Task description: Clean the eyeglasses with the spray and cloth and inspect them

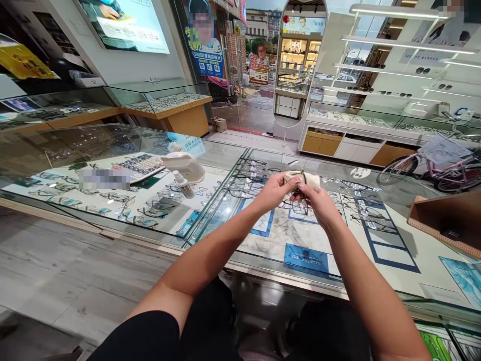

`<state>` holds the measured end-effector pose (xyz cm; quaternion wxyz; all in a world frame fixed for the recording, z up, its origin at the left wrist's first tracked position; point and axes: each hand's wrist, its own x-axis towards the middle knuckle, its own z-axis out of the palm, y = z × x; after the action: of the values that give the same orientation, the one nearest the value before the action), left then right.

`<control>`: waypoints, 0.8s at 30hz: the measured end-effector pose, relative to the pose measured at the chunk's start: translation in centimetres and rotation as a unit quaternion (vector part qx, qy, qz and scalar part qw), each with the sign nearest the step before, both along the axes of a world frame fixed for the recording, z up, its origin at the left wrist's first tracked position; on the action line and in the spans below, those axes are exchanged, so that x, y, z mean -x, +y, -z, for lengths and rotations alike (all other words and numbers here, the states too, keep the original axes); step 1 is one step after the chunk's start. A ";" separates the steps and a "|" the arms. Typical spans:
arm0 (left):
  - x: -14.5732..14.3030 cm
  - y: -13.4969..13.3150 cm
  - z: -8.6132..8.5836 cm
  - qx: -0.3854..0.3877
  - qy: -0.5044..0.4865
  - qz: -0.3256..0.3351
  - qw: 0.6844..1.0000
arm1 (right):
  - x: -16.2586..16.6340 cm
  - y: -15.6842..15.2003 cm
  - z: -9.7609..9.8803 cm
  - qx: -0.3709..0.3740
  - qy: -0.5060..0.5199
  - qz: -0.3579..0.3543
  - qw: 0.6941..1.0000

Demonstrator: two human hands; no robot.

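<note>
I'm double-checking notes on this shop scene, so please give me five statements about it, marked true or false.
1. The left hand and right hand both hold a pale cloth. True.
2. The white bottle stands to the right of the hands. False: the white bottle is to their left.
3. A keyboard lies left of the hands. True.
4. The bicycle is at the far left. False: the bicycle is at the right.
5. The tall mirror has rounded ends. True.

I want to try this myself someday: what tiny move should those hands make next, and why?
Maybe rub gently with the pale cloth: the left hand and right hand hold it bunched together with glasses, thumbs close, so a small wipe seems easy.
</note>
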<state>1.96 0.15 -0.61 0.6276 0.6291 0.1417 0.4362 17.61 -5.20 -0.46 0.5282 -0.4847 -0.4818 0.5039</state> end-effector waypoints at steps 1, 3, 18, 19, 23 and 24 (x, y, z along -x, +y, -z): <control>0.1 0.0 0.0 0.000 0.005 0.003 1.000 | 0.1 -0.1 -0.1 0.000 -0.002 0.006 1.000; 0.2 0.1 -0.1 0.000 0.015 0.002 1.000 | 0.1 -0.1 -0.2 0.000 -0.007 0.014 1.000; 0.2 -0.1 -0.2 0.015 0.055 -0.003 0.998 | 0.1 0.6 1.3 -0.020 -0.025 0.066 0.997; 0.2 -0.1 -0.1 0.012 0.055 0.002 0.998 | 0.1 0.6 1.2 -0.017 -0.024 0.066 0.997; 0.4 0.5 0.1 -0.009 0.044 0.033 0.998 | 0.0 0.4 0.8 -0.003 -0.012 0.059 0.998; 0.5 0.6 0.1 -0.013 0.041 0.035 0.998 | -0.1 0.3 0.6 -0.002 0.001 0.045 0.999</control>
<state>1.48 0.79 -0.72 0.6278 0.6592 0.1396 0.3896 17.73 -4.86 -1.06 0.5520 -0.5039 -0.4603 0.4791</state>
